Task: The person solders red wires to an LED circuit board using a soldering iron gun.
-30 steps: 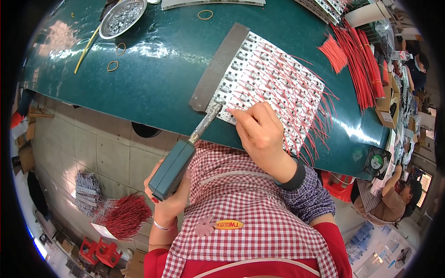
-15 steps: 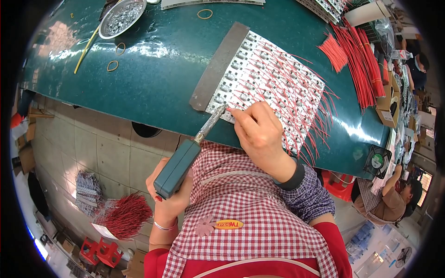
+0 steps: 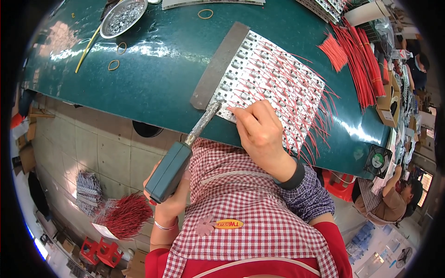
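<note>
My left hand [image 3: 177, 197] is wrapped round the dark green body of a soldering gun [image 3: 169, 169]. The gun's long metal barrel slants up to the near left corner of a white circuit board panel [image 3: 237, 76], its tip over the components there. My right hand [image 3: 263, 139] is closed in a pinch, fingertips just right of the tip, on what looks like the end of a thin red wire [image 3: 228, 108]; the fingers partly hide it. Many red wires [image 3: 289, 83] stick out across the panel. A flat grey metal strip [image 3: 219, 69] lies along its left edge.
On the green table [image 3: 153, 83] are a metal bowl [image 3: 123, 18] of small bright pieces, a yellow stick [image 3: 87, 52] and rubber bands [image 3: 205, 14]. Red wire bundles [image 3: 357, 65] and a small black fan [image 3: 378, 160] lie right. Another person [image 3: 391, 201] sits far right.
The soldering gun has shifted left and slightly down in my left hand, its tip moving a little away from my right fingertips. My right hand has barely moved.
</note>
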Action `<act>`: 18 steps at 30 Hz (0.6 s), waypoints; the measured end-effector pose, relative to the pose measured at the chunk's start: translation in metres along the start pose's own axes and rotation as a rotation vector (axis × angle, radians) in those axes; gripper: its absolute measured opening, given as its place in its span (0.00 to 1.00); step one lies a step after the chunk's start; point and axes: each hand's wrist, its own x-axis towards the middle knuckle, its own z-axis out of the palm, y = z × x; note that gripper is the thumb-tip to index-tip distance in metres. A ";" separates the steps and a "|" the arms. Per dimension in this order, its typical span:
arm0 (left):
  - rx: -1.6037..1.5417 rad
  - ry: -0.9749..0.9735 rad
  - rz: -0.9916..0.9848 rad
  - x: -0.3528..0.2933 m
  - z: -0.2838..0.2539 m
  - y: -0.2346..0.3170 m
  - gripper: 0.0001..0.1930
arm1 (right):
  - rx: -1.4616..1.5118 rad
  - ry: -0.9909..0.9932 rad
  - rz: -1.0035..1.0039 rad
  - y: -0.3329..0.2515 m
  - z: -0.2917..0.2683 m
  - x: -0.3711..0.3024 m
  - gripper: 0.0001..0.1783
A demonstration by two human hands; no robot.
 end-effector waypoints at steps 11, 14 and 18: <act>-0.005 0.100 -0.090 0.000 0.007 0.010 0.12 | 0.027 -0.028 -0.041 -0.001 -0.004 -0.002 0.10; 0.007 0.095 -0.078 -0.001 0.007 0.009 0.11 | 0.030 -0.045 -0.031 -0.001 -0.006 -0.001 0.11; 0.023 0.081 -0.010 -0.003 0.006 0.006 0.11 | 0.034 -0.061 -0.032 -0.002 -0.007 0.000 0.11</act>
